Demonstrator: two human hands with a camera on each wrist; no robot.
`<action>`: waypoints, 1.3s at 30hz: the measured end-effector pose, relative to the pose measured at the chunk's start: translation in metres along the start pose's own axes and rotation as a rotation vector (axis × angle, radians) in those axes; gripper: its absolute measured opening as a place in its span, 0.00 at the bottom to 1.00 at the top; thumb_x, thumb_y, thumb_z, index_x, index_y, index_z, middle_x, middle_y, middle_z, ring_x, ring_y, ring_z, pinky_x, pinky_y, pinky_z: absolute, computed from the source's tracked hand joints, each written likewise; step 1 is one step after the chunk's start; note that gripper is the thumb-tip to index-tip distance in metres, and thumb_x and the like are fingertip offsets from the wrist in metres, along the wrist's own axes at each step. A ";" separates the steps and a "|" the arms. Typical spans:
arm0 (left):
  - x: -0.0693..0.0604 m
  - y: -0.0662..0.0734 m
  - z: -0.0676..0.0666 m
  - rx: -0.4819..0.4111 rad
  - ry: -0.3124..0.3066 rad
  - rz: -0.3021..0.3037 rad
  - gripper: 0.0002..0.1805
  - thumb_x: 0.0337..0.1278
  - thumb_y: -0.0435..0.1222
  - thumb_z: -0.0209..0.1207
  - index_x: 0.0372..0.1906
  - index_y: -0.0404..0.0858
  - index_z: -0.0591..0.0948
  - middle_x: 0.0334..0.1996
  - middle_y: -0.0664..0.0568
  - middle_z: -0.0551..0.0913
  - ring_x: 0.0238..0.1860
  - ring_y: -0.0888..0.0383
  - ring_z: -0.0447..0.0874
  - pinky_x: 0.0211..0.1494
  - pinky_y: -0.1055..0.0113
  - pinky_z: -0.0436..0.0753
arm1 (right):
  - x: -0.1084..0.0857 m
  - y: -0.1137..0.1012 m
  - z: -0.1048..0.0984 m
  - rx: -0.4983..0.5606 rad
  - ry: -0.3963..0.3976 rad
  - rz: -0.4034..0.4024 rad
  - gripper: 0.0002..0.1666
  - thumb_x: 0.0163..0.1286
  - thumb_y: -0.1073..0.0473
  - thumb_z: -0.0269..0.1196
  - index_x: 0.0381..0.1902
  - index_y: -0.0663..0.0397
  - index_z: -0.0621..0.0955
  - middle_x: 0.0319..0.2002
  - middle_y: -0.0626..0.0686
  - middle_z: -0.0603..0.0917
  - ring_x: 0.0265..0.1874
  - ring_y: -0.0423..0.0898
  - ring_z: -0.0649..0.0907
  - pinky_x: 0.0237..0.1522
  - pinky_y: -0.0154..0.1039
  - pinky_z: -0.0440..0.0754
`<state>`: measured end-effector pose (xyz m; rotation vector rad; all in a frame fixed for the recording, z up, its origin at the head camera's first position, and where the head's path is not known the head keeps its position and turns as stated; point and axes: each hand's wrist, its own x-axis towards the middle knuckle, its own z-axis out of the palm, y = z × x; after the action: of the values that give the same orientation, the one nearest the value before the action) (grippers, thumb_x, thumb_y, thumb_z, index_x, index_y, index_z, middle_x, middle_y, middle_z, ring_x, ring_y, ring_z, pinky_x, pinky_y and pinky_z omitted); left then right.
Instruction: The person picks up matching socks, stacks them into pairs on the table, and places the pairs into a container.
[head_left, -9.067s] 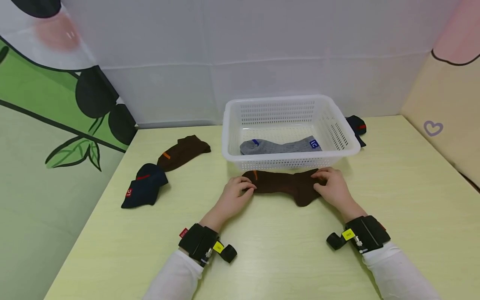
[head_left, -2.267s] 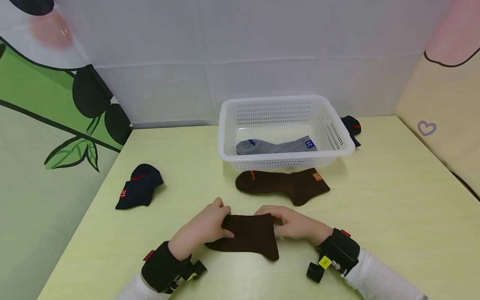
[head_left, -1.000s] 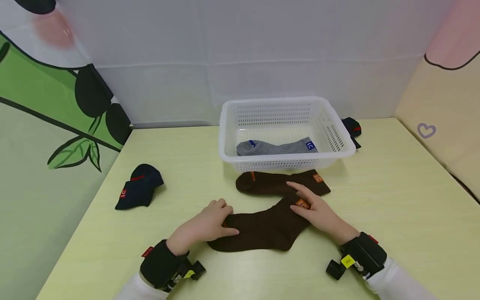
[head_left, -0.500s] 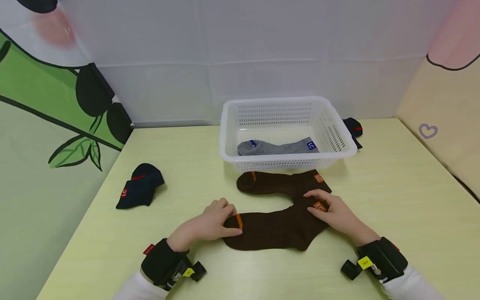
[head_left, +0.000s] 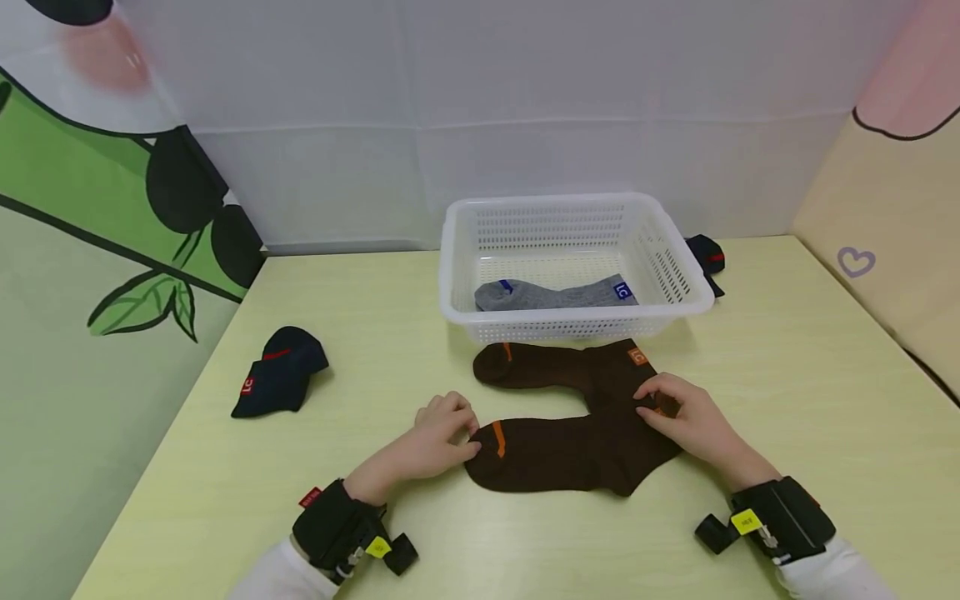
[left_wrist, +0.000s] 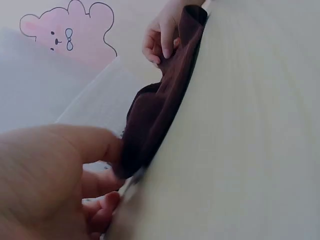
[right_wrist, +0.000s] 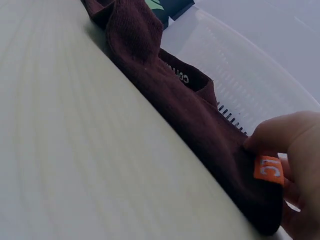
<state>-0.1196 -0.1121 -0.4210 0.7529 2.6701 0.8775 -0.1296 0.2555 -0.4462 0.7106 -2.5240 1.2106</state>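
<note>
A brown sock with an orange toe stripe lies flat in front of me. My left hand pinches its toe tip between thumb and fingers. At the cuff end, my right hand pinches the sock beside its orange label, which the fingers partly hide in the head view. A second brown sock lies just behind, toe to the left, its cuff area overlapped by the near sock. In the left wrist view the near sock stretches from my left thumb toward the other hand.
A white plastic basket stands behind the brown socks, holding a grey sock. One dark navy sock lies folded over at the left. Another navy sock shows partly behind the basket's right side. A wall closes off the table's back.
The near brown sock came from the left, was unfolded, and has shifted right and slightly away, overlapping the second. My right hand moved right with its cuff; my left hand now sits at the toe tip.
</note>
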 end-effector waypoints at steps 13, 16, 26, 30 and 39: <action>0.007 0.004 0.010 -0.067 0.211 -0.035 0.10 0.59 0.40 0.60 0.38 0.43 0.72 0.29 0.57 0.70 0.35 0.59 0.63 0.41 0.62 0.57 | 0.001 0.001 -0.001 -0.126 -0.011 0.045 0.13 0.52 0.73 0.67 0.32 0.53 0.80 0.34 0.49 0.78 0.30 0.35 0.71 0.31 0.31 0.70; 0.006 0.004 0.010 -0.042 0.209 -0.012 0.17 0.52 0.41 0.65 0.42 0.42 0.71 0.33 0.57 0.72 0.36 0.59 0.64 0.42 0.62 0.58 | 0.002 0.001 -0.002 -0.126 -0.009 0.047 0.12 0.53 0.73 0.67 0.31 0.51 0.80 0.34 0.48 0.79 0.30 0.35 0.71 0.32 0.31 0.70; 0.007 0.003 0.012 -0.047 0.217 -0.003 0.14 0.53 0.32 0.62 0.46 0.41 0.75 0.32 0.55 0.76 0.36 0.58 0.70 0.43 0.63 0.59 | 0.002 0.001 -0.003 -0.085 0.025 0.070 0.11 0.52 0.73 0.67 0.31 0.55 0.79 0.30 0.48 0.76 0.25 0.34 0.71 0.27 0.31 0.71; 0.008 0.002 0.012 -0.085 0.252 -0.017 0.13 0.55 0.34 0.62 0.45 0.40 0.75 0.32 0.54 0.76 0.36 0.58 0.69 0.43 0.63 0.61 | 0.002 0.003 -0.007 -0.138 0.067 0.123 0.10 0.52 0.68 0.69 0.32 0.55 0.79 0.31 0.48 0.77 0.29 0.36 0.71 0.31 0.31 0.70; 0.007 0.002 0.014 0.021 0.228 -0.040 0.22 0.42 0.46 0.71 0.39 0.37 0.80 0.37 0.51 0.73 0.41 0.54 0.65 0.47 0.60 0.66 | 0.002 0.014 -0.022 -0.191 -0.073 0.109 0.11 0.47 0.59 0.74 0.25 0.47 0.80 0.29 0.43 0.77 0.31 0.36 0.71 0.35 0.32 0.68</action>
<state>-0.1195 -0.0999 -0.4317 0.6360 2.8851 0.9801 -0.1378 0.2796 -0.4407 0.5883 -2.7239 0.9731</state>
